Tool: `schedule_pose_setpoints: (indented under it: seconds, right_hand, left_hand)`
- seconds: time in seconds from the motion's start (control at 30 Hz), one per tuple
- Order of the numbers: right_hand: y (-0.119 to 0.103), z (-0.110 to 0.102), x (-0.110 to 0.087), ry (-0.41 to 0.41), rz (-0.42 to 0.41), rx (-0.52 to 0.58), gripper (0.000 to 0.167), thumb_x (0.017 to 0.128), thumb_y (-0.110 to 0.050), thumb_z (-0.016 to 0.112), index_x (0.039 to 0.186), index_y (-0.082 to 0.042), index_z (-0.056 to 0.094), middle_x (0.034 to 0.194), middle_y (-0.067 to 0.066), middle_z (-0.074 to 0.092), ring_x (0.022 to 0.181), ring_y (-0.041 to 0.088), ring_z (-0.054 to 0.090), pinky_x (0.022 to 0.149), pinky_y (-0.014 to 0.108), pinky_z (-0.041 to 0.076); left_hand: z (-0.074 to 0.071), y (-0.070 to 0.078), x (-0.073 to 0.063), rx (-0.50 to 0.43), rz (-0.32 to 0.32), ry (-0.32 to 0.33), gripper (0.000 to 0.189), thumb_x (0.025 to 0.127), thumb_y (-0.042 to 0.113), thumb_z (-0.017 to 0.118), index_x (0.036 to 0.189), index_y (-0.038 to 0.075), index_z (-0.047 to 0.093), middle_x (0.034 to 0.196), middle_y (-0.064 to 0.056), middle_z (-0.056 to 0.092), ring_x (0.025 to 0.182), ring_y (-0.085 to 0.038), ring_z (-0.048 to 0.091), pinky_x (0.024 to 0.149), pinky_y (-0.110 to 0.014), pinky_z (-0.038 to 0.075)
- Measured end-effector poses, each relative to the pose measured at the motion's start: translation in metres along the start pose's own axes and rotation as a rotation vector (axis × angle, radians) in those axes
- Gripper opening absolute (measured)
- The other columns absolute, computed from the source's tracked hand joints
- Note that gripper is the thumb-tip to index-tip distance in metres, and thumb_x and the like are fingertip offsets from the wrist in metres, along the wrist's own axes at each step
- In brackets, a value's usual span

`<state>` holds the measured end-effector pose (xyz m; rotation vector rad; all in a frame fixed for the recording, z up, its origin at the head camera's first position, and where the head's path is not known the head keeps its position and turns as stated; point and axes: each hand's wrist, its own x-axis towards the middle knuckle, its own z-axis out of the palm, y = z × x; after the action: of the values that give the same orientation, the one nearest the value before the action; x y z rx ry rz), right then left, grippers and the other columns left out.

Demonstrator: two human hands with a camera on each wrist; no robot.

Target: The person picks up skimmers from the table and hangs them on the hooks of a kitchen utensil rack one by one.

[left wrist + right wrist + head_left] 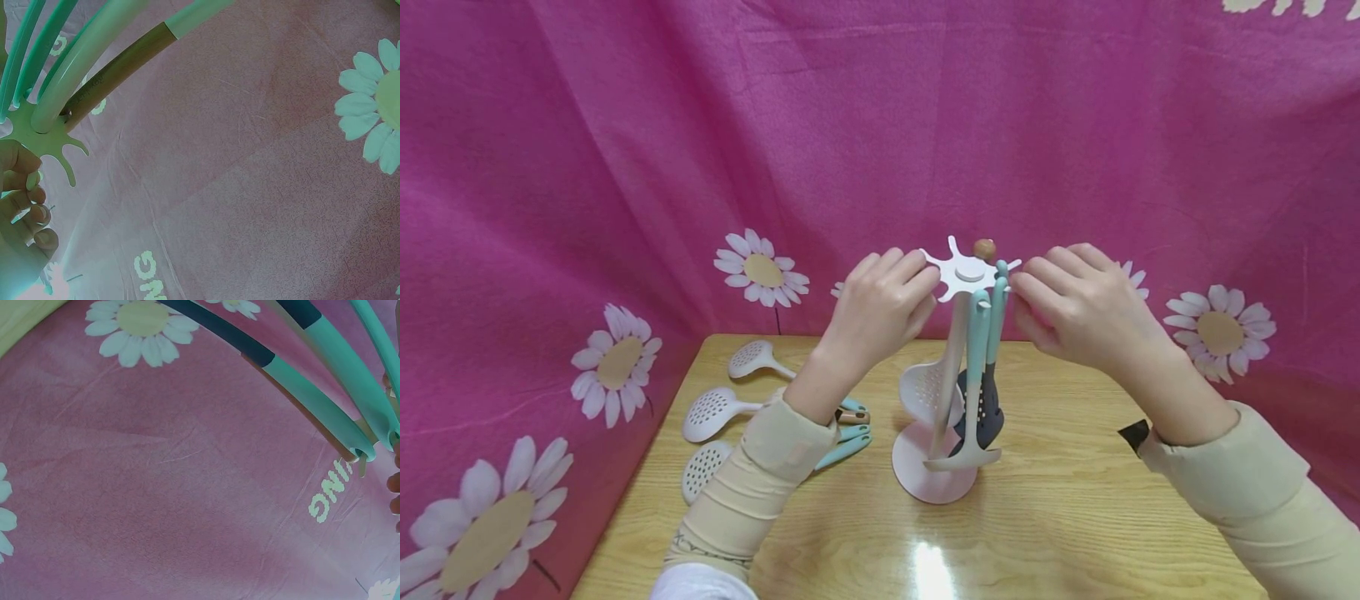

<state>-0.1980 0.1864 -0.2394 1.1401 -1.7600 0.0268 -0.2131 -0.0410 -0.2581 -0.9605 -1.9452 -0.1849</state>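
A white utensil rack (967, 272) with curved hooks stands on a round base (928, 483). My left hand (880, 304) pinches one of its hooks from the left; the left wrist view shows the thumb and finger meeting there. On the opposite side my right hand (1086, 304) has curled fingers at another hook, beside the hanging handles; its fingertips are mostly hidden. From the rack hang a pale ladle (973, 454) with a turquoise handle, dark utensils (990, 417) with turquoise handles, a white skimmer (920, 387) and a utensil with a brown handle (122, 72).
Left on the wooden table (1060, 517) lie several white slotted utensils, among them a skimmer (711, 414), with turquoise and brown handles (853, 417) toward the rack. My left forearm partly covers them. A pink cloth (850, 125) with daisies hangs behind and at the left.
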Motion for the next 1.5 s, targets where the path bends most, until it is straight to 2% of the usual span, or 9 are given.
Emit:
schedule_pose_setpoints:
  seconds: [0.2,0.43,0.63,0.73,0.83,1.0,1.1,1.27,1.5]
  right_hand:
    - [-0.001,0.000,0.004,-0.008,-0.026,0.010,0.017,0.082,-0.006,0.039,0.068,0.000,0.047,0.063,0.009,0.048,0.056,0.027,0.044,0.056,0.037,0.038]
    - [-0.001,0.001,0.004,-0.031,-0.029,0.014,0.017,0.082,-0.007,0.040,0.068,0.000,0.048,0.065,0.009,0.050,0.056,0.027,0.044,0.054,0.036,0.037]
    - [0.000,0.002,0.004,-0.024,-0.025,0.032,0.019,0.083,-0.008,0.039,0.068,-0.001,0.049,0.065,0.009,0.050,0.056,0.026,0.044,0.052,0.035,0.035]
    - [0.001,0.003,0.004,-0.019,-0.023,0.035,0.018,0.082,-0.008,0.040,0.068,-0.002,0.049,0.064,0.008,0.049,0.056,0.025,0.044,0.052,0.034,0.035]
    - [0.001,0.004,0.003,-0.009,-0.021,0.038,0.018,0.082,-0.008,0.040,0.067,-0.002,0.048,0.063,0.008,0.048,0.055,0.025,0.043,0.051,0.033,0.034]
    - [0.001,0.004,0.003,-0.001,-0.024,0.034,0.018,0.081,-0.009,0.041,0.067,-0.002,0.048,0.063,0.008,0.048,0.054,0.025,0.043,0.051,0.034,0.034]
    - [0.001,0.004,0.003,0.002,-0.024,0.032,0.018,0.081,-0.009,0.041,0.066,-0.003,0.048,0.063,0.008,0.048,0.054,0.025,0.043,0.050,0.033,0.033]
    - [0.001,0.004,0.003,0.002,-0.025,0.026,0.018,0.082,-0.009,0.041,0.066,-0.003,0.048,0.063,0.008,0.048,0.054,0.024,0.043,0.050,0.033,0.032]
    - [0.000,0.004,0.003,-0.004,-0.023,0.027,0.017,0.082,-0.009,0.041,0.067,-0.003,0.048,0.063,0.008,0.049,0.055,0.024,0.043,0.050,0.033,0.032]
  left_hand:
    - [0.000,0.000,-0.003,0.001,-0.022,-0.021,0.005,0.081,0.008,0.054,0.080,0.007,0.059,0.077,-0.003,0.055,0.063,-0.017,0.046,0.053,-0.025,0.035]
    - [-0.001,0.001,-0.010,-0.034,-0.064,-0.035,0.009,0.080,0.007,0.052,0.084,0.004,0.059,0.082,-0.005,0.055,0.068,-0.019,0.047,0.058,-0.026,0.039]
    - [0.000,0.002,-0.019,-0.047,-0.100,-0.014,0.026,0.080,0.010,0.053,0.103,0.002,0.058,0.098,-0.010,0.059,0.083,-0.023,0.053,0.069,-0.030,0.044]
    - [0.002,0.002,-0.026,-0.055,-0.110,0.024,0.034,0.079,0.011,0.055,0.112,0.001,0.054,0.105,-0.012,0.058,0.090,-0.025,0.054,0.073,-0.032,0.045]
    - [0.004,0.001,-0.033,-0.057,-0.115,0.092,0.038,0.079,0.011,0.055,0.115,0.001,0.052,0.107,-0.013,0.057,0.090,-0.026,0.054,0.071,-0.033,0.045]
    - [0.010,0.000,-0.047,-0.040,-0.116,0.192,0.033,0.079,0.010,0.052,0.110,0.001,0.051,0.101,-0.013,0.056,0.080,-0.026,0.052,0.061,-0.032,0.041]
    - [0.013,-0.001,-0.059,-0.027,-0.129,0.210,0.030,0.078,0.010,0.053,0.107,0.000,0.052,0.099,-0.013,0.056,0.078,-0.026,0.051,0.060,-0.032,0.040]
    - [0.019,-0.002,-0.085,-0.018,-0.186,0.149,0.031,0.076,0.009,0.057,0.105,-0.001,0.054,0.097,-0.013,0.057,0.079,-0.026,0.052,0.061,-0.033,0.041]
    - [0.031,-0.007,-0.133,0.003,-0.322,-0.073,0.035,0.076,0.011,0.062,0.107,-0.001,0.054,0.100,-0.014,0.056,0.086,-0.027,0.052,0.069,-0.036,0.042]
